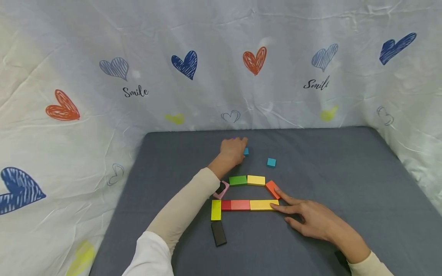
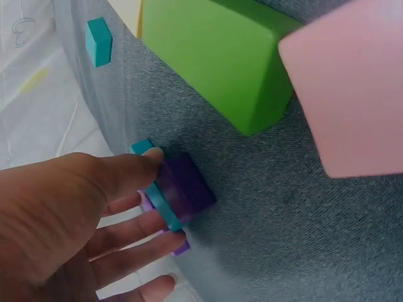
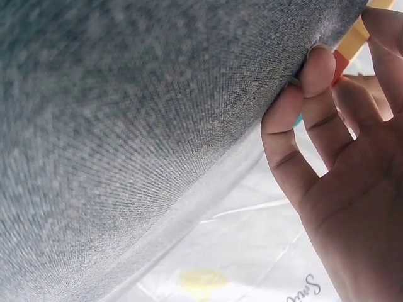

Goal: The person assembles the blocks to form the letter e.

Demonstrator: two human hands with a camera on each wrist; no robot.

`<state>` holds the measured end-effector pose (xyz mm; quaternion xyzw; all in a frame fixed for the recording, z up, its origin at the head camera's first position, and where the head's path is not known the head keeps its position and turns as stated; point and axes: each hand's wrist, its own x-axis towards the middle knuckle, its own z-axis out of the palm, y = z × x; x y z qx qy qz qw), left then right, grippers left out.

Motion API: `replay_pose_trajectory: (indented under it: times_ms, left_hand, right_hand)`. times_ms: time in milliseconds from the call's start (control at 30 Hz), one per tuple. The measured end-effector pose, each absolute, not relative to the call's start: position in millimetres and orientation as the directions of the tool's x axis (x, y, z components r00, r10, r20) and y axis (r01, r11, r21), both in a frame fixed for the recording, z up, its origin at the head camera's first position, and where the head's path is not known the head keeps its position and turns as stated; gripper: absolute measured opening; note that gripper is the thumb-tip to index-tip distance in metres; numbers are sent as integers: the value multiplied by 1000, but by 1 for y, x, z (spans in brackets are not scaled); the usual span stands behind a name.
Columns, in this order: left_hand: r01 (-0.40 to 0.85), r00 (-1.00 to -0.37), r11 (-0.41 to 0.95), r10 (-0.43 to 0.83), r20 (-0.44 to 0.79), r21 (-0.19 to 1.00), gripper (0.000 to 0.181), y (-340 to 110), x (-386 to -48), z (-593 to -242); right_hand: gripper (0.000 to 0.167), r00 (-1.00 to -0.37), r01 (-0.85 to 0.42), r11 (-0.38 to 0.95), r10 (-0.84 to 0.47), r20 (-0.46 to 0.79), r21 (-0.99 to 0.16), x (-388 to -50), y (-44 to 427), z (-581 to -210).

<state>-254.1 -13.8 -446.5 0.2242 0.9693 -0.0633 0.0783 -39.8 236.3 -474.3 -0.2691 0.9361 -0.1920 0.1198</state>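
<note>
Hands: left hand (image 1: 233, 151) at dark purple block (image 2: 189, 187), couldn't tell if grasping; right hand (image 1: 315, 219), unclenched, touched orange block (image 1: 272, 189), long yellow block (image 1: 261, 205).

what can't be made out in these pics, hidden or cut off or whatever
Head view: most of the teal rectangular block beside the left grip, which covers it.
Left wrist view: the full shape of a violet piece, hidden behind the fingers.
Left wrist view: the pink rectangular block, cut off by the right edge.
Right wrist view: the black printed word, cut off by the bottom edge.
</note>
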Motion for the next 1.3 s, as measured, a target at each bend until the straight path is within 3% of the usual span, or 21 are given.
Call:
replay_pose_trajectory:
  times_ms: [233,400,833,1000,1300]
  left_hand:
    - [458,-884,881,439,-158,-117,49,-18,-255,-449]
    - [511,-858,847,495,-137,-147,52,-24,-252,-450]
    - [670,-738,742,670,72,-35,39,-54,-216,-413]
    - [755,-656,653,750,85,60,38,-67,-185,-400]
    - [882,-428,415,903,12,222,32,-90,-118,-393]
  right_hand:
    - [58,-823,-463,779,-555,-121,-423,-40,233,-474]
    - [59,-817,-472,770,-565,-115,-430,-40,230,-475]
    - [57,-823,-452,781,-551,-135,-430,-42,232,-470]
    - [57,-824,-454,787,-549,-139,-418,-43,235,-469]
    - [56,-819,-463,779,-559,-133,-422,-42,235,-469]
